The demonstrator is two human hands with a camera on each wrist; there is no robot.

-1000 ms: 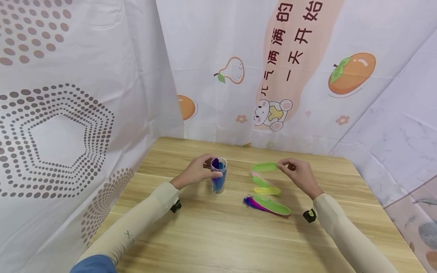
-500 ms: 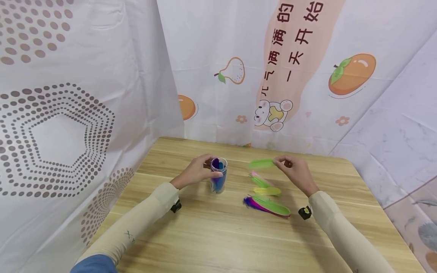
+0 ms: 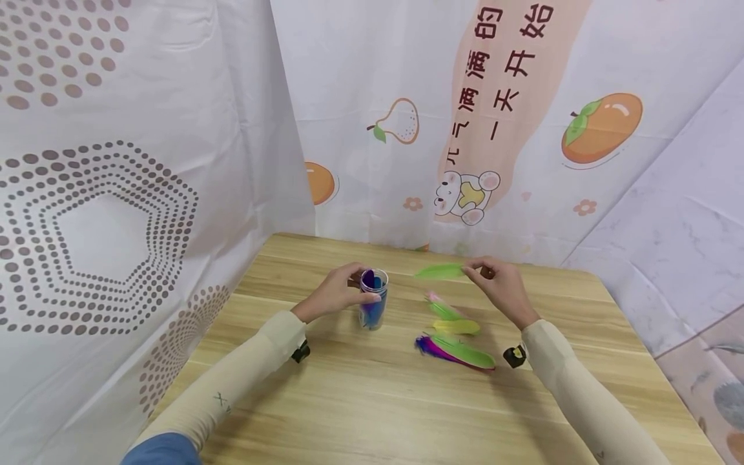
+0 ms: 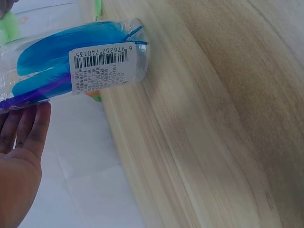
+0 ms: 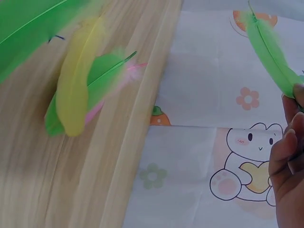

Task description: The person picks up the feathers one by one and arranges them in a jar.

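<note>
My left hand [image 3: 336, 294] grips a clear plastic jar [image 3: 372, 319] standing upright on the table. Blue and purple feathers [image 4: 71, 45] fill part of it, and a white barcode label [image 4: 99, 68] shows on its side in the left wrist view. My right hand [image 3: 503, 288] pinches one end of a green feather [image 3: 440, 271], raised over the table to the right of the jar. In the right wrist view the same green feather [image 5: 270, 54] points up from the fingertips. Below it on the table lie a green and pink feather pair [image 3: 445, 308] and a yellow feather [image 3: 456, 327].
Nearer me, a pile of green, magenta and blue feathers [image 3: 459, 353] lies on the wooden table [image 3: 360, 407]. White printed curtains [image 3: 360, 174] hang right behind the table and along its sides.
My right hand has lifted slightly and moved left with the green feather, away from the other feathers toward the jar. The left hand and jar have stayed in place.
</note>
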